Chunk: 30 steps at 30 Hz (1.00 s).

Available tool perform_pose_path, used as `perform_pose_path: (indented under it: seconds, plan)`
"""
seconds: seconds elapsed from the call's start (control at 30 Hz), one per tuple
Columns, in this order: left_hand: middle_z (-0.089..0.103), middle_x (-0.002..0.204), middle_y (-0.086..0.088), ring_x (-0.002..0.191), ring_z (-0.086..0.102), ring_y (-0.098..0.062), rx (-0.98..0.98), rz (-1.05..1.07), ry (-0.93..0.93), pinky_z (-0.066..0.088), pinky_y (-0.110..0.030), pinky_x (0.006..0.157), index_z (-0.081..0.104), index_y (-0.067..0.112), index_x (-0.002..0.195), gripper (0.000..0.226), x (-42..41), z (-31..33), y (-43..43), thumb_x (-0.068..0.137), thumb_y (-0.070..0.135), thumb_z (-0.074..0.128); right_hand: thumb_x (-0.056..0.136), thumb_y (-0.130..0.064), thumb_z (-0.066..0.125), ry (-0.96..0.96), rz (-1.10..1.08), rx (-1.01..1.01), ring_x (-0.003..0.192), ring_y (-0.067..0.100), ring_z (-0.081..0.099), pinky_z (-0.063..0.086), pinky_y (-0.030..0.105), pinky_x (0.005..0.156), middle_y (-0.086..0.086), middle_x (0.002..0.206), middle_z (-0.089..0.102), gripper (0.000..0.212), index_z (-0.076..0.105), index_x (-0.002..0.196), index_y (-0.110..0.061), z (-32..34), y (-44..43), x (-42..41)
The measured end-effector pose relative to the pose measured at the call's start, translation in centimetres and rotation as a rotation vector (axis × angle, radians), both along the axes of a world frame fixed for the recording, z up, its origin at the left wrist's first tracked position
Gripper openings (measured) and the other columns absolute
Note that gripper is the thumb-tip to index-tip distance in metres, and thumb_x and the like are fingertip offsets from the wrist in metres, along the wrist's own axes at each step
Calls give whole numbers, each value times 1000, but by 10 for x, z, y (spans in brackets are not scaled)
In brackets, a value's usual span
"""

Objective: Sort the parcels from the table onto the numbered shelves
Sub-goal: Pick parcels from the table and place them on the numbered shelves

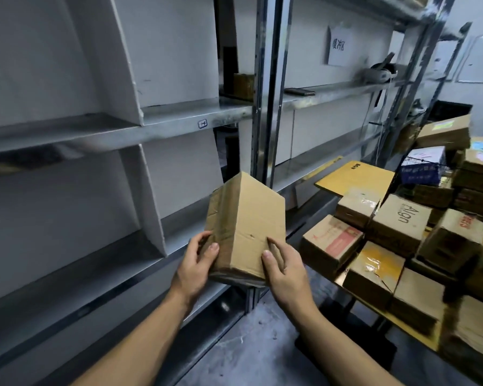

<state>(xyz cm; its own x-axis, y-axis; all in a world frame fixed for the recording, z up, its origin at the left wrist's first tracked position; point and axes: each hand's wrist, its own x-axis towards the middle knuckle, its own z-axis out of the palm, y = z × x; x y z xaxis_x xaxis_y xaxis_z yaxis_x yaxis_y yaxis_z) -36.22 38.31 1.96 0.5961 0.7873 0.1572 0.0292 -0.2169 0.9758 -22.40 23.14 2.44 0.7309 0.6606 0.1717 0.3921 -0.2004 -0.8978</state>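
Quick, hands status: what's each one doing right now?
Left hand: grips the box at its lower left edge.
Right hand: grips the same box at its lower right.

**Box held up before the shelves**

Both hands hold a plain brown cardboard box (246,227) in front of the grey metal shelving (179,118). The left hand (197,263) grips its lower left corner and the right hand (286,270) its lower right, thumbs on the near faces. The box is tilted, top leaning away. White divider panels (148,201) split the bays. A small shelf-edge label (202,123), possibly a number, is too blurred to read. At right, a yellow-topped table (418,337) carries closely packed cardboard parcels (399,221).
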Motion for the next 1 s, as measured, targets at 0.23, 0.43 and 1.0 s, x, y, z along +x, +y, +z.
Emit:
perform_pose_path:
  seconds: [0.23,0.43,1.0]
  plan:
    - [49,118,5,103,55,-4,249,254,37,37,-7,85,49,49,120,42,-41,13,-36,82,48,67,90,-65,53,37,195,-23,124,13,52,42,36,110,-1,136,51,59,40,145,-45,18,-3,-36]
    - [49,122,5,102,51,13,311,338,22,37,-1,84,48,34,136,50,-63,16,-80,89,35,66,71,-67,65,182,269,101,110,12,65,56,44,94,-11,118,63,64,40,128,-50,27,-13,-58]
    - [63,120,9,108,63,-14,-6,476,-83,54,-34,90,58,59,111,40,-147,-1,-194,76,42,68,101,-24,57,316,507,188,116,18,63,51,49,101,-2,129,60,44,48,135,-49,3,-120,-75]
